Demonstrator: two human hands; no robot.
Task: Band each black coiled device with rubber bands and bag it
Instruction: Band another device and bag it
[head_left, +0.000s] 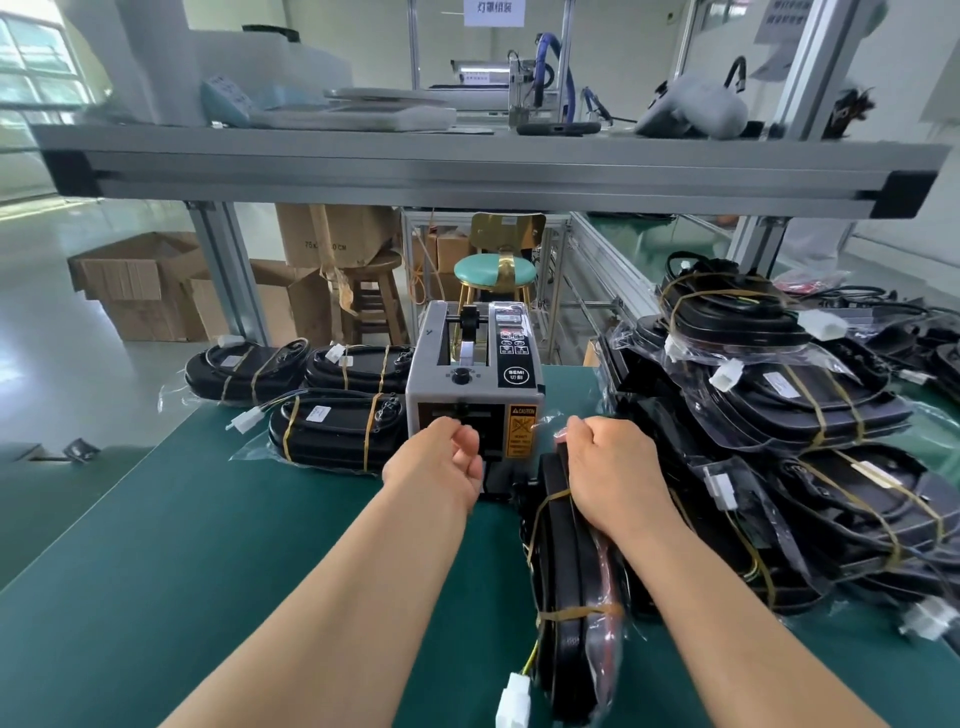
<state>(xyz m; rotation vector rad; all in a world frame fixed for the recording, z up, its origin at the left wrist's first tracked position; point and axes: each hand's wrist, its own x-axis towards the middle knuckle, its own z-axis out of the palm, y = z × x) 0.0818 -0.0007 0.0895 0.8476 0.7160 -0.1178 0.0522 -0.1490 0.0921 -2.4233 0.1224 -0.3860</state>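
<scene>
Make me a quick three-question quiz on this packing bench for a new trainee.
1. True or false: the right hand grips the top of a banded device that stands on edge.
2. Multiple choice: the left hand is at the front of A) the tape dispenser, B) a laptop, C) a drill press.
3. Fill in: the bagged devices lying left of the dispenser number ___.
Key: 1 true; 2 A; 3 three.
</scene>
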